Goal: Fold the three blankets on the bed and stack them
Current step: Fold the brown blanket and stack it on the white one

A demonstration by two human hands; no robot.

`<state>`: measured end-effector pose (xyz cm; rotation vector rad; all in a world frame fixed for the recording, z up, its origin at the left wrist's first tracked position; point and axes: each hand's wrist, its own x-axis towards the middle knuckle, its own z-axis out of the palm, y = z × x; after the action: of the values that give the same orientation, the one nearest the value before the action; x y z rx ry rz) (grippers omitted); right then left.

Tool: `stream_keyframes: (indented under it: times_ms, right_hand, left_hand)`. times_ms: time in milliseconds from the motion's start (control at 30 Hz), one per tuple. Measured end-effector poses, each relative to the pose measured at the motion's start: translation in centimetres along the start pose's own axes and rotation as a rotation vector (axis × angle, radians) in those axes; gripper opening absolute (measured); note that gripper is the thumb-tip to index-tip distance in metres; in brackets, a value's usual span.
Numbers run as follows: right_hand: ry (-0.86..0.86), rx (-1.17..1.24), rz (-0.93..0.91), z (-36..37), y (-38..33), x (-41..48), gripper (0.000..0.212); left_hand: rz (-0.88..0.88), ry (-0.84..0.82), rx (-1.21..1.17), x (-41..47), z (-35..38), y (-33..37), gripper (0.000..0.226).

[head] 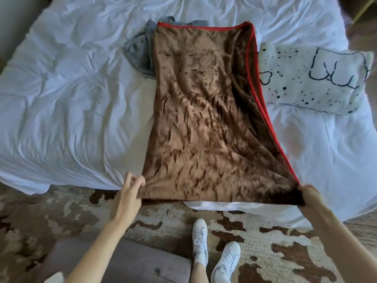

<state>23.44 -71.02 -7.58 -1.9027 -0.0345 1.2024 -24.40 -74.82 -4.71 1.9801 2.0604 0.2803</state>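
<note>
Your left grip and right grip each pinch a near corner of the brown blanket, likely to pull its doubled, red-edged length taut along the bed. A grey blanket lies under its far end, and a spotted white blanket lies just right of it. That one carries black doodles, no readable writing.

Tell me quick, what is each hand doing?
The left hand pinches the brown blanket at its near corner.
The right hand grips the other near corner.
</note>
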Motion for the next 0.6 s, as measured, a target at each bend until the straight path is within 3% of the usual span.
stream_keyframes:
  times_ms: [200,267,367,467,600]
  right_hand:
    - [-0.042,-0.099,0.077,0.2,2.0,0.9,0.008]
    - [-0.072,-0.178,0.039,0.3,1.5,0.7,0.005]
    - [0.004,-0.381,-0.17,1.1,0.2,-1.3,0.03]
    - [0.048,-0.521,-0.426,3.3,-2.0,-5.3,0.05]
    - [-0.145,-0.553,-0.734,8.1,-5.9,-11.6,0.053]
  left_hand:
    - [-0.636,0.02,-0.578,-2.8,3.9,-0.5,0.03]
    - [-0.72,-0.005,-0.663,-2.6,3.9,0.0,0.032]
    - [-0.601,0.096,-0.53,-1.1,2.2,1.8,0.033]
    - [-0.375,0.14,-0.583,1.5,-1.2,5.3,0.045]
    - [-0.059,0.102,-0.646,5.7,-5.9,11.5,0.04]
